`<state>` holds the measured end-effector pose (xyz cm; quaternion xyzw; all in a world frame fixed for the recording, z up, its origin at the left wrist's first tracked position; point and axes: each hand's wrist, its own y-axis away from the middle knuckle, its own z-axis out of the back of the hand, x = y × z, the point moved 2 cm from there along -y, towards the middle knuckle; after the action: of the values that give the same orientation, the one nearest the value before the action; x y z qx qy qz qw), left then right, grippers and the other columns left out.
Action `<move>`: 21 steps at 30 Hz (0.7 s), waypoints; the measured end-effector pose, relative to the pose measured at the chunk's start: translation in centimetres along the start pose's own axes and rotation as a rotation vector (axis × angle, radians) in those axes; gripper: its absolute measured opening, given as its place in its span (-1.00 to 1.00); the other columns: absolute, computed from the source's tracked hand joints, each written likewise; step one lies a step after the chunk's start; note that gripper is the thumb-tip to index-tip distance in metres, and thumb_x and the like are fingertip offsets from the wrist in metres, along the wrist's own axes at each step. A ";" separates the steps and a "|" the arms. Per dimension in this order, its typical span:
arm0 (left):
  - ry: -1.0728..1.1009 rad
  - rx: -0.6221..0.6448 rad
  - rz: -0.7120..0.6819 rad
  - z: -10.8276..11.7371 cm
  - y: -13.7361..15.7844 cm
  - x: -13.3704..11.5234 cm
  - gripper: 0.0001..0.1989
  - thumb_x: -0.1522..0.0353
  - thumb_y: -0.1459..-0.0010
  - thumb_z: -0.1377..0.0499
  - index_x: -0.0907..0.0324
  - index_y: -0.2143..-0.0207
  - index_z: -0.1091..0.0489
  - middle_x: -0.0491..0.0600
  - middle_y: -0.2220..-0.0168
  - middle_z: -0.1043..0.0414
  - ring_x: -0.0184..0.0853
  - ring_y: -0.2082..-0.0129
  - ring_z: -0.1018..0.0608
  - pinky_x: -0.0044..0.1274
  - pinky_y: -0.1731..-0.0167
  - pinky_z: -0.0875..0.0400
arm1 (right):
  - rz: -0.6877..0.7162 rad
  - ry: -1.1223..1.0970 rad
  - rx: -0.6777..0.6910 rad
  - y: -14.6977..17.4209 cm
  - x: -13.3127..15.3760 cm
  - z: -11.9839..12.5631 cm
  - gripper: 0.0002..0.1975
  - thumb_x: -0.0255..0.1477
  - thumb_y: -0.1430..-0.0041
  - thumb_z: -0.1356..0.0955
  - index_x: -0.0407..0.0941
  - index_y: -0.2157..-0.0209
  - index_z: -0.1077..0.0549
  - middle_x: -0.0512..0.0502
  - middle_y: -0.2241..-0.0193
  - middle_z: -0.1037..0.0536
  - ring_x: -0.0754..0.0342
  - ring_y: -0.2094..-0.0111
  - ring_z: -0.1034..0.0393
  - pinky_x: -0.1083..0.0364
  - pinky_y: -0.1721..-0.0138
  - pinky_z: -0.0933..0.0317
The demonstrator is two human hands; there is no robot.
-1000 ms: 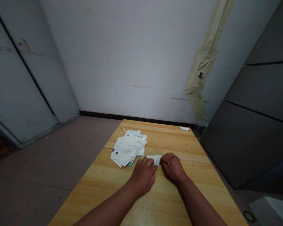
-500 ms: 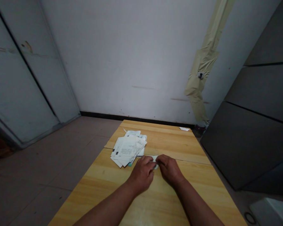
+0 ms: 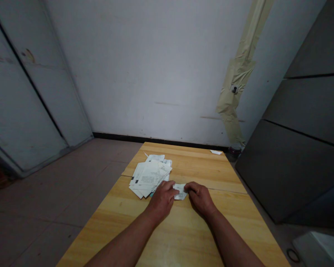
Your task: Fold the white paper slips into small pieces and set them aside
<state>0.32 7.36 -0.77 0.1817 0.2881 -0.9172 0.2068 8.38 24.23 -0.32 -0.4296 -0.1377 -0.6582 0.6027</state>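
Small printed paper (image 3: 180, 193), left hand (image 3: 161, 200) at one edge, fingers spread, right hand (image 3: 200, 198) pinching the other edge

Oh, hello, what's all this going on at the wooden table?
Someone is handling a small piece of printed paper on the wooden table. The left hand has its fingers at the paper's left side, and the right hand has its fingertips at the right edge; whether they pinch or press it is too small to tell. A loose, overlapping pile of printed sheets lies to the left, and a white scrap lies near the table's far right corner.
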 end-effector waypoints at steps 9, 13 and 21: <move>-0.129 0.080 -0.135 0.7 -0.2 -1.7 -0.85 0.48 -0.18 -0.14 0.12 0.31 -0.50 -0.01 0.09 -0.47 -0.22 0.10 -0.38 -0.35 0.10 -0.29 | 0.219 0.178 0.049 0.3 0.4 0.1 -0.70 -0.67 0.09 -0.24 -0.09 0.39 -0.51 -0.10 0.28 -0.58 0.00 0.21 -0.38 0.04 0.10 -0.21; -0.123 0.132 -0.153 0.6 -0.2 -1.9 -0.85 0.45 -0.18 -0.16 0.10 0.24 -0.49 -0.03 0.25 -0.46 -0.25 0.17 -0.38 -0.38 0.17 -0.26 | 0.229 0.308 0.096 0.2 0.8 0.5 -0.75 -0.68 0.03 -0.27 -0.10 0.47 -0.52 -0.10 0.34 -0.54 0.00 0.22 -0.31 0.05 0.13 -0.16; -0.134 0.157 -0.142 0.6 0.0 -1.9 -0.79 0.44 -0.18 -0.14 0.05 0.19 -0.52 -0.02 0.24 -0.41 -0.24 0.17 -0.36 -0.39 0.20 -0.23 | 0.228 0.380 0.204 0.2 1.0 0.7 -0.76 -0.68 -0.01 -0.27 -0.11 0.49 -0.50 -0.05 0.43 -0.44 0.05 0.30 -0.28 0.10 0.25 -0.09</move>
<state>1.75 7.55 0.54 0.1146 0.2132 -0.9593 0.1454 8.97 24.02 0.76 -0.2478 -0.0384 -0.6376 0.7285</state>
